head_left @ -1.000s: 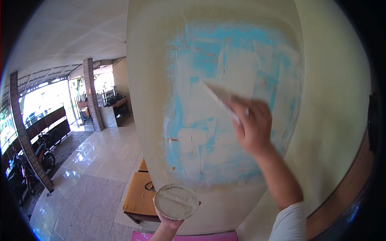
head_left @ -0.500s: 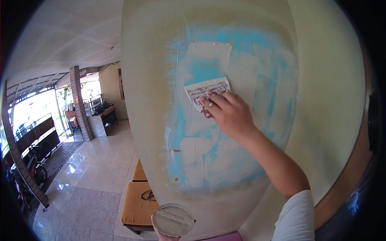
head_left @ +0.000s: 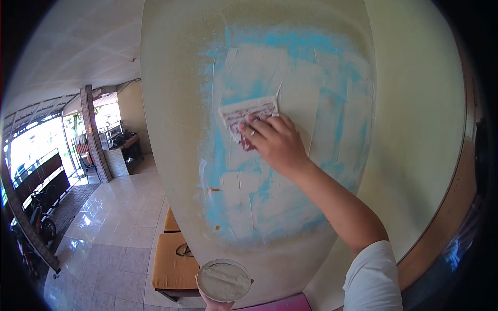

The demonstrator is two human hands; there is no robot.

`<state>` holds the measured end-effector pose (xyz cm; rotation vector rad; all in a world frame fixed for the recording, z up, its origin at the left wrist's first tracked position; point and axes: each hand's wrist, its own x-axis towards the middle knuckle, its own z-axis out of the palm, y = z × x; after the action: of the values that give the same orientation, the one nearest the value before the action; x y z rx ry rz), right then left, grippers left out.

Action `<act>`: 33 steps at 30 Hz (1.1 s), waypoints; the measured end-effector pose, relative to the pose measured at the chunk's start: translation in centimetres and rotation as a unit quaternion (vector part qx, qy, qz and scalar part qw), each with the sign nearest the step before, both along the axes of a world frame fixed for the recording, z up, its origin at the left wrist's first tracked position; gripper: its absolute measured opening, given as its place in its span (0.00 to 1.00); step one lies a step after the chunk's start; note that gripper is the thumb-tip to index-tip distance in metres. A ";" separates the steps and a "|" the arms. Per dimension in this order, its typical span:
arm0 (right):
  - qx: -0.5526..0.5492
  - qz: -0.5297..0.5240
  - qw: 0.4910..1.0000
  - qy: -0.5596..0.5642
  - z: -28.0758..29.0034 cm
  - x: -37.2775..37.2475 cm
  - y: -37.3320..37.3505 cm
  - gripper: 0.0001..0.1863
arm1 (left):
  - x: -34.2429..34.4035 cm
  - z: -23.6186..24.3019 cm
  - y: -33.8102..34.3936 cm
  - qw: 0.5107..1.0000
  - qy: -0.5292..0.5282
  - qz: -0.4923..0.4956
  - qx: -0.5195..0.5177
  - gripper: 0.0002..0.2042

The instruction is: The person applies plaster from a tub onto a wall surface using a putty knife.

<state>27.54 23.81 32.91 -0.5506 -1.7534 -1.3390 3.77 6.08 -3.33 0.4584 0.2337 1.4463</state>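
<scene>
My right hand (head_left: 277,142) grips a wide putty knife (head_left: 249,110), its blade smeared with white filler and its broad edge pressed to the wall (head_left: 176,93). A ring shows on one finger. Around the blade lies a blue patch (head_left: 306,39) largely coated with off-white filler, with ridges and vertical strokes. Low in the view, my left hand (head_left: 215,305) holds a round bowl (head_left: 224,281) of pale filler from below; most of that hand is hidden under it.
An orange-topped bench (head_left: 174,264) with a dark cable or strap (head_left: 183,251) on it stands below left. Something pink (head_left: 285,302) lies at the wall's foot. A shiny tiled floor (head_left: 114,228), a pillar (head_left: 93,135) and a motorbike (head_left: 41,223) are at left. The wall meets another at right.
Fresh filler now covers much of the blue above the blade. The whole view has shifted a little, moving the wall and bench leftward. Both hands keep their hold.
</scene>
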 end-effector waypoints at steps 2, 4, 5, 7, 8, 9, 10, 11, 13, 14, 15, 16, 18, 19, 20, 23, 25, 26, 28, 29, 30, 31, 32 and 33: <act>0.009 -0.008 1.000 -0.017 -0.1 0.4 -1.2 0.17 | 0.2 -0.1 -0.1 1.000 0.003 -0.002 -0.002 0.34; 0.021 -0.013 0.999 -0.033 1.0 0.8 -2.6 0.19 | 0.3 0.0 -0.1 1.000 0.006 0.000 0.000 0.35; 0.052 -0.029 0.997 -0.040 2.6 1.8 -3.1 0.18 | 0.4 0.1 0.1 1.000 0.008 -0.002 0.001 0.35; 0.107 -0.060 0.992 -0.036 6.5 4.5 -3.5 0.17 | 1.0 0.4 0.5 1.000 0.012 -0.010 0.004 0.35; 0.130 -0.073 0.989 -0.023 8.6 6.1 -3.1 0.17 | 1.4 0.4 0.6 1.000 0.014 -0.013 0.004 0.35; 0.129 -0.081 0.988 -0.023 10.0 7.8 -2.6 0.17 | 2.0 0.4 0.8 1.000 0.015 -0.022 0.003 0.35; 0.110 -0.119 0.987 0.024 11.0 8.7 -1.6 0.17 | 2.2 0.4 0.8 1.000 0.015 -0.022 0.002 0.35; 0.091 -0.158 0.981 0.070 11.3 9.4 -0.8 0.16 | 2.5 0.3 0.9 1.000 0.015 -0.025 0.001 0.36; 0.081 -0.150 0.985 0.029 6.6 8.0 1.1 0.17 | 2.7 0.2 1.0 1.000 0.016 -0.023 -0.003 0.36; 0.075 -0.141 0.987 -0.013 3.5 6.7 1.4 0.18 | 2.7 0.0 1.0 1.000 0.015 -0.019 -0.005 0.36; 0.060 -0.105 0.992 -0.035 0.4 5.4 0.8 0.18 | 2.8 -0.2 1.0 1.000 0.012 -0.012 -0.006 0.36; 0.047 -0.071 0.995 -0.057 -2.5 4.5 0.0 0.17 | 3.2 -0.4 1.0 1.000 0.010 -0.008 -0.006 0.36; 0.021 -0.028 0.996 -0.080 -6.2 4.3 -1.4 0.17 | 4.5 -0.7 1.2 1.000 0.006 -0.013 -0.007 0.36; 0.020 -0.028 0.996 -0.079 -6.1 4.6 -1.6 0.17 | 4.7 -0.7 1.3 1.000 0.008 -0.014 -0.007 0.37; 0.017 -0.015 0.995 -0.095 -5.7 5.0 -2.1 0.17 | 4.9 -0.7 1.4 1.000 0.010 -0.014 -0.008 0.37; 0.060 -0.004 0.992 -0.107 -1.4 5.9 -3.5 0.14 | 5.1 -0.5 1.6 1.000 0.014 -0.006 -0.007 0.37; 0.134 -0.040 0.986 -0.093 3.6 7.6 -2.8 0.12 | 5.7 -0.3 1.8 1.000 0.016 -0.003 -0.004 0.37; 0.163 -0.073 0.980 -0.082 6.3 9.4 -2.3 0.12 | 6.3 -0.1 2.1 1.000 0.017 -0.008 -0.002 0.37; 0.185 -0.098 0.977 -0.028 11.6 12.4 -1.8 0.13 | 7.5 -0.1 2.4 1.000 0.018 -0.014 0.000 0.38; 0.185 -0.098 0.977 -0.027 13.2 13.5 -0.9 0.13 | 7.9 0.0 2.5 1.000 0.019 -0.014 0.001 0.38; 0.151 -0.117 0.981 0.018 14.5 14.4 0.0 0.13 | 8.2 0.1 2.7 1.000 0.020 -0.012 0.001 0.38; 0.118 -0.138 0.981 0.063 15.0 14.9 0.6 0.14 | 8.6 0.2 2.9 1.000 0.021 -0.012 0.002 0.38; 0.118 -0.140 0.981 0.064 14.0 14.9 1.6 0.14 | 8.8 0.2 3.3 1.000 0.022 -0.014 0.002 0.38; 0.122 -0.119 0.984 0.058 11.8 14.6 3.0 0.15 | 9.1 0.2 3.6 1.000 0.023 -0.019 0.002 0.38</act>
<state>42.11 26.83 44.75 -0.7001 -1.4380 -1.6259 12.92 9.69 -3.10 0.4972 0.2563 1.4004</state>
